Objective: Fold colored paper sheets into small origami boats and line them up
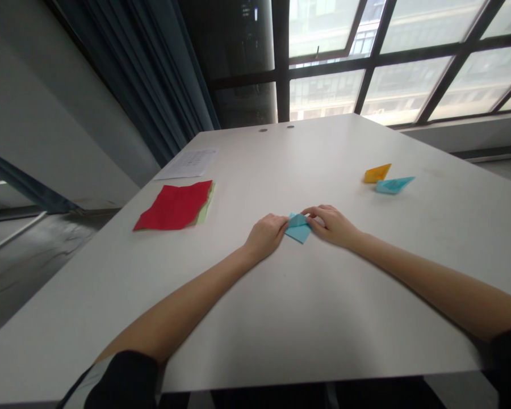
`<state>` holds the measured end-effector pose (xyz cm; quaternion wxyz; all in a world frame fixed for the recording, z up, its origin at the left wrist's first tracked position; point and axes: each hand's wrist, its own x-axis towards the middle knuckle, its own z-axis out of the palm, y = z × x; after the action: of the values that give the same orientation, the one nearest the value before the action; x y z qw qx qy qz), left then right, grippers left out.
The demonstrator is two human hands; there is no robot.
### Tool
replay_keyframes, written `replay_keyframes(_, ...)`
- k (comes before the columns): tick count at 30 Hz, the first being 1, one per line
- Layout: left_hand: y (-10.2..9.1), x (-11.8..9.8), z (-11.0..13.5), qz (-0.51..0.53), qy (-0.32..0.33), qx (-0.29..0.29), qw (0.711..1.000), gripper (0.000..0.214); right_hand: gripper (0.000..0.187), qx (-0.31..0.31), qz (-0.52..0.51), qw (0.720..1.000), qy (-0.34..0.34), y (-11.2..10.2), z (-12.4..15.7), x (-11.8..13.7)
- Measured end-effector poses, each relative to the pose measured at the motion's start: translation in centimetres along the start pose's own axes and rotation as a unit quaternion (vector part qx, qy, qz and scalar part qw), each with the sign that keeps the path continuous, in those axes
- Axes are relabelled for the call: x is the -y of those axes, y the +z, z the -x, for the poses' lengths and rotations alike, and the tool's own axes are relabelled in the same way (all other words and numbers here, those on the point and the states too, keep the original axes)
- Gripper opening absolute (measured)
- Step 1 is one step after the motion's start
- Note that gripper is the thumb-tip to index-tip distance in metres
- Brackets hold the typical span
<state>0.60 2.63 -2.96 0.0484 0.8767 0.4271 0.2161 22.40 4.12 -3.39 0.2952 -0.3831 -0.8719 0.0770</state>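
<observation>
A small piece of folded light-blue paper (298,233) lies on the white table between my hands, one corner pointing toward me and a flap folded across its upper part. My left hand (267,234) is closed on the paper's left edge, fingers together. At the right edge, my right hand (330,225) pinches the paper between thumb and fingertips. The fingers hide both side corners of the fold.
To the left lies a stack of red paper (174,205) with pale green sheets (206,207) under it. A printed sheet (188,163) is behind that. An orange folded paper boat (377,173) and a blue one (394,185) sit at the right.
</observation>
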Motion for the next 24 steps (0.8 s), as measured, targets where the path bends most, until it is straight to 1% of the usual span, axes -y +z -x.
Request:
replay_keyframes(3, 0.09, -0.11, 0.02, 0.002, -0.038, -0.015, 0.999, 0.028, 0.024, -0.005, -0.011, 1.0, 0.026, 0.1, -0.05, -0.03)
replay_keyframes(5, 0.07, -0.17, 0.05, -0.003, -0.051, -0.017, 0.999, 0.028, 0.024, -0.006, -0.011, 0.999, 0.036, 0.11, -0.08, 0.0)
replay_keyframes(8, 0.03, -0.12, 0.03, -0.011, -0.031, -0.006, 0.999, 0.024, 0.022, -0.005, -0.003, 0.999, 0.034, 0.09, -0.14, 0.05)
replay_keyframes(10, 0.07, 0.01, -0.03, -0.009, -0.003, 0.0, 1.0, 0.025, 0.019, 0.005, 0.004, 1.0, 0.014, 0.15, -0.18, 0.02)
replay_keyframes(12, 0.18, 0.14, -0.09, -0.007, 0.013, 0.004, 1.0, 0.026, 0.02, 0.014, 0.003, 1.0, -0.008, 0.27, -0.23, -0.07)
replay_keyframes(14, 0.33, 0.22, -0.13, -0.011, 0.012, 0.005, 1.0, 0.027, 0.022, 0.013, -0.006, 1.0, -0.019, 0.45, -0.26, -0.17)
replay_keyframes(19, 0.65, 0.33, -0.15, -0.021, 0.004, 0.005, 1.0, 0.029, 0.023, -0.001, -0.002, 1.0, -0.017, 0.81, -0.26, -0.21)
replay_keyframes(24, 0.75, 0.52, -0.18, -0.035, 0.024, 0.007, 0.999, 0.03, 0.024, -0.007, -0.003, 1.0, -0.016, 1.03, -0.19, -0.14)
